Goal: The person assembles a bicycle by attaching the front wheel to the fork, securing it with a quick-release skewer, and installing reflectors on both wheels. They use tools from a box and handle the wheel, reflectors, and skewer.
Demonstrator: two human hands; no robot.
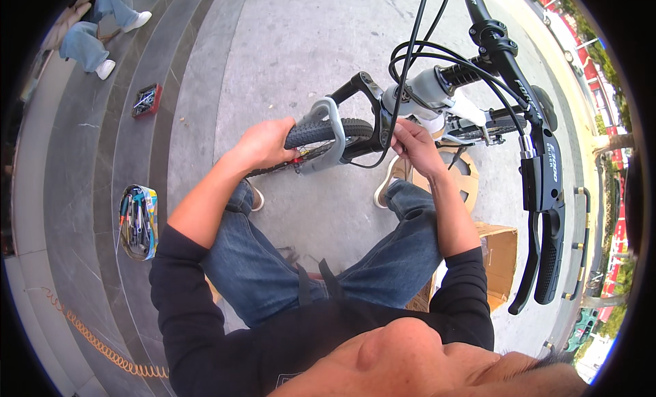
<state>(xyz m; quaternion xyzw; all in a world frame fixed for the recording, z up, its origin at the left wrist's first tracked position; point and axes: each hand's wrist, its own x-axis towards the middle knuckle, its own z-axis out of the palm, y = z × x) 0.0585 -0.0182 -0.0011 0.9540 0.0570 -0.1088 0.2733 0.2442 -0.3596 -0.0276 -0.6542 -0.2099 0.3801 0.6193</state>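
Observation:
A bicycle stands in front of me, its front wheel turned to my left. My left hand (pixel 268 141) grips the black knobbly tyre (pixel 328 129) of that wheel, thumb on the near side and fingers over the top. The grey suspension fork (pixel 324 158) straddles the wheel, with a black crown (pixel 374 117) beside it. My right hand (pixel 417 145) is closed in a pinch next to the crown and a thin black cable (pixel 392 132). Whatever its fingertips hold is too small to make out. Above it are the light grey head tube (pixel 418 89) and several looping black cables.
The handlebar (pixel 523 89) with its brake lever (pixel 529 267) reaches down my right side. Cardboard boxes (pixel 502 260) lie by my right leg. On the left steps are a tool tub (pixel 139 223), a red box of hardware (pixel 147 101), an orange coiled hose (pixel 102 342) and seated people (pixel 85 45).

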